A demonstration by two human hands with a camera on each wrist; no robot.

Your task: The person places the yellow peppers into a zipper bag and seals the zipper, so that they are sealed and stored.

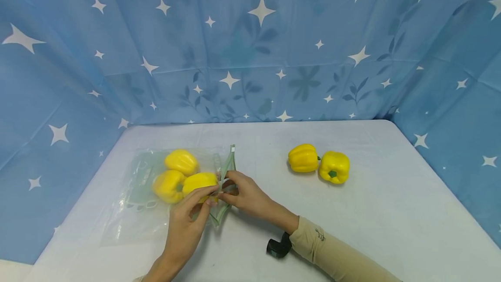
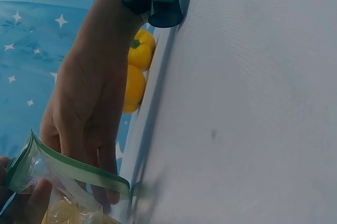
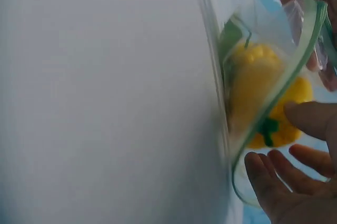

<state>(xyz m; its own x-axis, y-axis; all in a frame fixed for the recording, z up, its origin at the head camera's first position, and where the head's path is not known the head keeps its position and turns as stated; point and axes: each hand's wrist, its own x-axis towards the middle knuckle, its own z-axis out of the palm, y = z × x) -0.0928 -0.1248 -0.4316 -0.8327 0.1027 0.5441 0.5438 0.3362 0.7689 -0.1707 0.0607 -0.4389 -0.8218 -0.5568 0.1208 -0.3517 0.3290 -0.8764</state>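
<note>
A clear zip bag [image 1: 133,223] with a green sealing strip lies on its side at the left, its mouth toward the right. Inside are three yellow bell peppers [image 1: 181,162], seen through the film. My left hand [image 1: 187,225] pinches the bag's mouth edge from the near side; in the right wrist view the left fingers [image 3: 321,66] are on the film by the strip. My right hand [image 1: 246,195] is at the bag's mouth. In the right wrist view the right thumb [image 3: 310,121] and fingers stand apart beside the green strip, in front of a pepper's stem.
Two more yellow bell peppers [image 1: 303,158] sit together on the white table [image 1: 391,212] at right. A black wrist device [image 1: 279,246] is by the right sleeve [image 1: 332,247]. A blue curtain [image 1: 250,47] with white stars surrounds the table's back and sides.
</note>
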